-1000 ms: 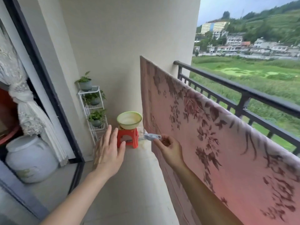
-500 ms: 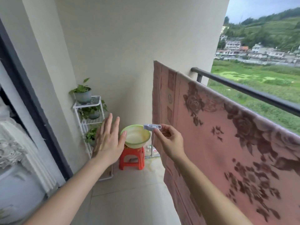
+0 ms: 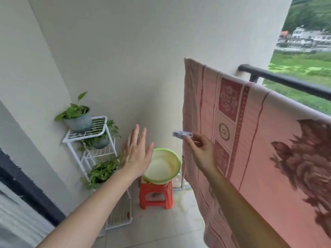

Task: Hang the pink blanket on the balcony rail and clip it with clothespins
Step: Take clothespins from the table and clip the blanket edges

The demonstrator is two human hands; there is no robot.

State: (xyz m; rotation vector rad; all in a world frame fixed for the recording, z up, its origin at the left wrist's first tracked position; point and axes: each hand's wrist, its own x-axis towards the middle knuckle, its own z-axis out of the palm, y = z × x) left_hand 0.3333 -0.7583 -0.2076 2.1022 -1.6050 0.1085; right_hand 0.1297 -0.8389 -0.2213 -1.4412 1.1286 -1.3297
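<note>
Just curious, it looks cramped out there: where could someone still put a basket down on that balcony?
Bare floor tiles lie in front of the red stool, between the white plant rack and the hanging pink blanket. The corner is crowded: potted plants fill the rack, and a green basin covers the stool.

Your pink blanket (image 3: 259,158) runs out of the picture at the right and bottom edges and hides most of the balcony rail (image 3: 286,80). Your left hand (image 3: 137,153) covers part of the green basin (image 3: 164,167). The far buildings (image 3: 304,38) are blurred.
</note>
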